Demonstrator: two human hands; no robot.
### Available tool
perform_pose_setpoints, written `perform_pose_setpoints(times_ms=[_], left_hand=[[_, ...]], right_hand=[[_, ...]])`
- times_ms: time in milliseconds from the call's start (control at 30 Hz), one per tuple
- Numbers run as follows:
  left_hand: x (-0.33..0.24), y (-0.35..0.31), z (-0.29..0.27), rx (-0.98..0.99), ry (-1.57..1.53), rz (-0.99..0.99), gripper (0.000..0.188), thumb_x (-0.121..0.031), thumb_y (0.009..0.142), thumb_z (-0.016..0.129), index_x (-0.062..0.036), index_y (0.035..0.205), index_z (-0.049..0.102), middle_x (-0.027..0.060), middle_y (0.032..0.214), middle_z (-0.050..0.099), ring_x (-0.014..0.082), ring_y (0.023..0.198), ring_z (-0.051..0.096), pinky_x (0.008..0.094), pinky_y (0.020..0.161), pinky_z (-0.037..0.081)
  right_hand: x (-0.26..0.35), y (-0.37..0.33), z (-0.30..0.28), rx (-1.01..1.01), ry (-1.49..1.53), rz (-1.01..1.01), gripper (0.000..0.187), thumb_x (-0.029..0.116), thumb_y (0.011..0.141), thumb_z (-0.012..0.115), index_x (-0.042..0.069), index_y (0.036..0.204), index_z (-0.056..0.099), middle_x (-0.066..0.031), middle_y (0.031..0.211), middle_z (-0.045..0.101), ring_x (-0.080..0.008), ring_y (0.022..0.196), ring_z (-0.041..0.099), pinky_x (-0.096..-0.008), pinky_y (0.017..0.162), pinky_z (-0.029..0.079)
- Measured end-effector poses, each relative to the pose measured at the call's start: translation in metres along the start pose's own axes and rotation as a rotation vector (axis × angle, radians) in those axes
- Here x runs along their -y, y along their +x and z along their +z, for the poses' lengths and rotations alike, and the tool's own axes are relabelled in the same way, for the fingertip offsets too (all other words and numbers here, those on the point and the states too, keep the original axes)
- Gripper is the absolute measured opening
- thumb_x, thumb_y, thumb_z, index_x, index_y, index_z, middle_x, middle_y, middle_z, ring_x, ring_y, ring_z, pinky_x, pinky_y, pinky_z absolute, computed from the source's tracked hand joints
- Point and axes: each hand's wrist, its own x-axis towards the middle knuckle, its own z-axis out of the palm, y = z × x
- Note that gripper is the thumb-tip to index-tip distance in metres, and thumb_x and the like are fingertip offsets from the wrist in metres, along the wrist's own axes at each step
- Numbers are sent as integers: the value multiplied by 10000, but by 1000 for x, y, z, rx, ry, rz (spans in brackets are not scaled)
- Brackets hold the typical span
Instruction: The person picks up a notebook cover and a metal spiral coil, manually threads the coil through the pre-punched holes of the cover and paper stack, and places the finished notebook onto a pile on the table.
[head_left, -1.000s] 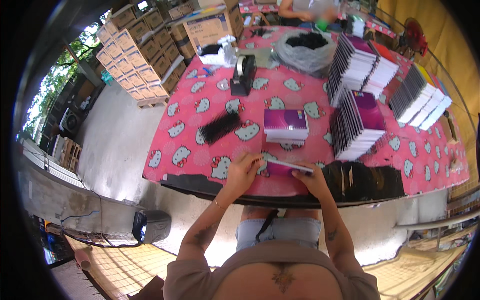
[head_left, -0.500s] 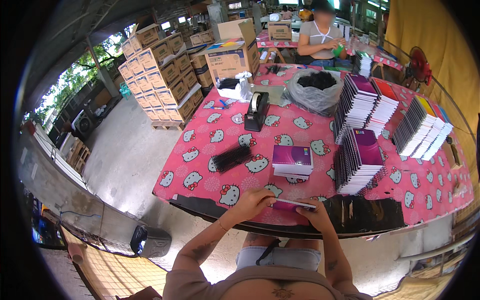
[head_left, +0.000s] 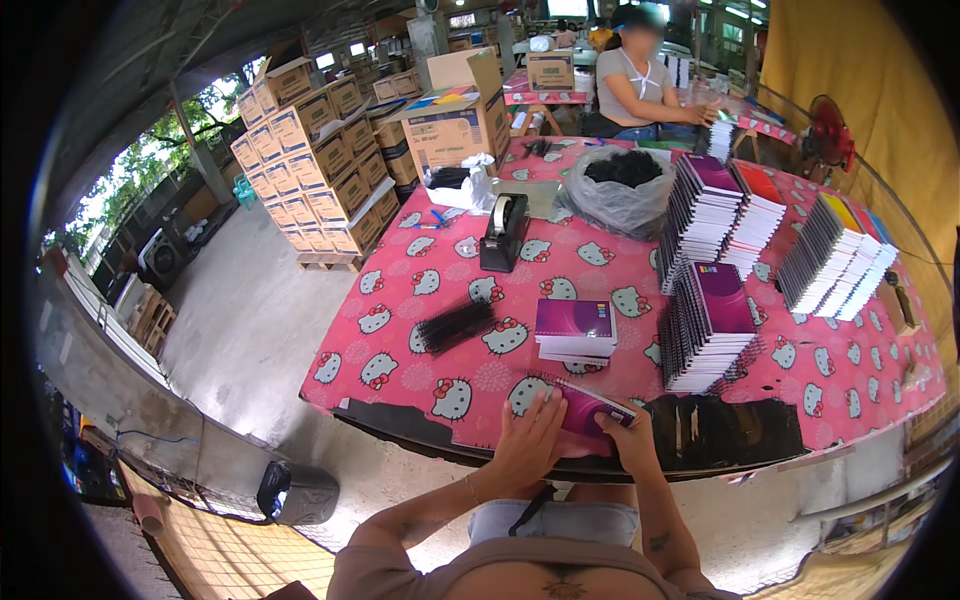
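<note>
At the table's near edge, a purple-covered notebook point(head_left: 590, 408) lies tilted between my hands. My right hand point(head_left: 630, 438) grips its right end, thumb on top of the cover. My left hand point(head_left: 533, 437) rests with its fingers stretched out flat along the notebook's left edge, where a bit of dark coil shows past the fingertips. Just beyond sits a short pile of purple notebooks point(head_left: 575, 325). To its left is a bundle of black binding coils point(head_left: 456, 325). A tall stack of coil-bound purple notebooks point(head_left: 715, 325) stands to the right.
Farther back are a black tape dispenser point(head_left: 505, 232), a plastic bag of black coils point(head_left: 620, 190) and an open carton point(head_left: 455, 135). More notebook stacks point(head_left: 835, 260) line the right side. A co-worker point(head_left: 640, 85) handles notebooks across the table. Stacked boxes point(head_left: 315, 165) stand at left.
My left hand has gone from pinching the notebook's left end to lying flat along that edge. The notebook has turned, showing more of its cover. The co-worker's hands have moved to a stack.
</note>
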Motion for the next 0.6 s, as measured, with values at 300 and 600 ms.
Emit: perform_pose_setpoints(times_ms=[300, 600], left_hand=[[13, 2, -2, -35, -186, 30, 824, -582, 949, 461, 30, 1488, 342, 237, 1555, 334, 421, 1467, 256, 733, 1099, 101], [18, 16, -3, 26, 185, 96, 889, -634, 906, 476, 26, 1487, 344, 243, 1553, 335, 392, 1454, 295, 720, 1104, 126]], right_hand=[[18, 3, 13, 33, -21, -9, 277, 50, 874, 712, 0, 1145, 681, -20, 965, 685, -102, 903, 597, -274, 851, 473], [21, 2, 16, 59, -92, -17, 291, 73, 883, 707, -1, 1163, 682, -27, 990, 691, -108, 900, 600, -281, 853, 488]])
